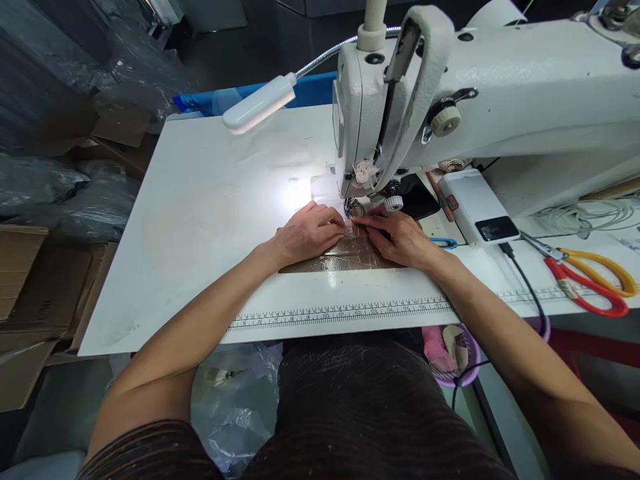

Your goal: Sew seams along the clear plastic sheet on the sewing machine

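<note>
A piece of shiny brown material lies on the white table under the needle area of a white sewing machine. My left hand rests on its left part, fingers bent and close together beside the presser foot. From the right, my right hand holds the material's upper edge near the foot, with thumb and forefinger close together. A small pale pinkish piece shows between my fingertips at the foot. The needle tip is too small to make out.
A lit lamp hangs over the table. A printed ruler runs along the front edge. To the right are a white power bank, a dark phone and red and yellow scissors. Cardboard boxes stand at the left.
</note>
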A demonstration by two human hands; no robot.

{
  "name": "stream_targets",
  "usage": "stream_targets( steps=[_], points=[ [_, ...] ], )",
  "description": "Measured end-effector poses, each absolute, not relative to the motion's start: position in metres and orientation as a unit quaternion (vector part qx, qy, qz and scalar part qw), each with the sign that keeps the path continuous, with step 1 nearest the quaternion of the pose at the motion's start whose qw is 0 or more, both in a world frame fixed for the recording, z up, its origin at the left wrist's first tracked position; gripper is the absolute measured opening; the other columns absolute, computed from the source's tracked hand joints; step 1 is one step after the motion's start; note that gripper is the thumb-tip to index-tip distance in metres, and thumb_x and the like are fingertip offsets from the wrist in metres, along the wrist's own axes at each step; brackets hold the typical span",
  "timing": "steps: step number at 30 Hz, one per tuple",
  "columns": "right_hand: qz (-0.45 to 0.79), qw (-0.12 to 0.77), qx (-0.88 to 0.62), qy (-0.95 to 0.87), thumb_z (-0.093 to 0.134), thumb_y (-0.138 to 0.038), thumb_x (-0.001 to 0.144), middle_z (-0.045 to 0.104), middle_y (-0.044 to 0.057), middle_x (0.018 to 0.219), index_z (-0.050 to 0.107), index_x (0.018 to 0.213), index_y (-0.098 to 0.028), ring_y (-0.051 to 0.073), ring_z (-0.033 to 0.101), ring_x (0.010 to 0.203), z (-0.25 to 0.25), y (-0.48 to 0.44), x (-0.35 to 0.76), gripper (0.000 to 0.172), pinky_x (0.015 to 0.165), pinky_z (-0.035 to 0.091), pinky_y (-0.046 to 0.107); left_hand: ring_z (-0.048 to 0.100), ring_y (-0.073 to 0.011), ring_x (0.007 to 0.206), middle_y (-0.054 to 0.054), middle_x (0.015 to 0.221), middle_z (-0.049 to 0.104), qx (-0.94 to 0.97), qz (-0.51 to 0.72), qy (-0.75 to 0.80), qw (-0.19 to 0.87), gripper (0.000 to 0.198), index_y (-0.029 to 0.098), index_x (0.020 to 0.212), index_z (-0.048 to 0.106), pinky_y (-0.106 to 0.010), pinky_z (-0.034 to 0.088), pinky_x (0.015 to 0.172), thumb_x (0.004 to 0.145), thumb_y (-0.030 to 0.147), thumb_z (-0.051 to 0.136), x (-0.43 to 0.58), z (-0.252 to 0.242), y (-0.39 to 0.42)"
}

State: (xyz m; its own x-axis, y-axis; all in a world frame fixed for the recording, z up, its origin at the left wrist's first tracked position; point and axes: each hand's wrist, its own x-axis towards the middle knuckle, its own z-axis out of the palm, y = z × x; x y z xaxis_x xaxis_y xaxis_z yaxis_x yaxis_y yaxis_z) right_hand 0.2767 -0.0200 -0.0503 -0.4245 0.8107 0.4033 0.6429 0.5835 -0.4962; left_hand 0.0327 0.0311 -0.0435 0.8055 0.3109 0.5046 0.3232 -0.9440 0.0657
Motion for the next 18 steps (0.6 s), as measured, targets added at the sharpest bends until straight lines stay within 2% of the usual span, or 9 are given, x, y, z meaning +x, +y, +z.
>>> stream_targets(
  steps=[7,13,18],
  points=[
    [0.083,0.265,-0.43,-0.859,0.05,-0.017,0.094,0.057,0.011,0.106,0.072,0.128,-0.026,0.024,0.06,0.097,-0.057,-0.0187,0.2764,0.041,0.082,0.057,0.039,0.064,-0.0161,0.078,-0.005,0.095,0.074,-0.955,-0.24,-0.171,0.024,0.021,0.019,0.091,0.069,-0.035,0.049,0.071,0.102,0.025,0.051,0.0338,-0.0444,0.0311],
    [0.072,0.262,-0.421,-0.866,0.048,-0.018,0.095,0.057,0.012,0.103,0.072,0.127,-0.023,0.025,0.059,0.094,-0.0554,-0.0196,0.2754,0.04,0.08,0.057,0.039,0.063,-0.0156,0.077,-0.005,0.093,0.074,-0.96,-0.224,-0.161,0.048,0.023,0.018,0.094,0.069,-0.034,0.049,0.072,0.104,0.024,0.049,0.0335,-0.043,0.0297],
    [0.061,0.254,-0.434,-0.862,0.047,-0.019,0.096,0.057,0.013,0.105,0.072,0.127,-0.022,0.026,0.059,0.095,-0.0535,-0.0211,0.2741,0.04,0.079,0.057,0.04,0.064,-0.0163,0.083,-0.008,0.098,0.072,-0.97,-0.178,-0.163,0.03,0.028,0.019,0.092,0.069,-0.036,0.048,0.077,0.103,0.025,0.045,0.0339,-0.0382,0.0279]
  ],
)
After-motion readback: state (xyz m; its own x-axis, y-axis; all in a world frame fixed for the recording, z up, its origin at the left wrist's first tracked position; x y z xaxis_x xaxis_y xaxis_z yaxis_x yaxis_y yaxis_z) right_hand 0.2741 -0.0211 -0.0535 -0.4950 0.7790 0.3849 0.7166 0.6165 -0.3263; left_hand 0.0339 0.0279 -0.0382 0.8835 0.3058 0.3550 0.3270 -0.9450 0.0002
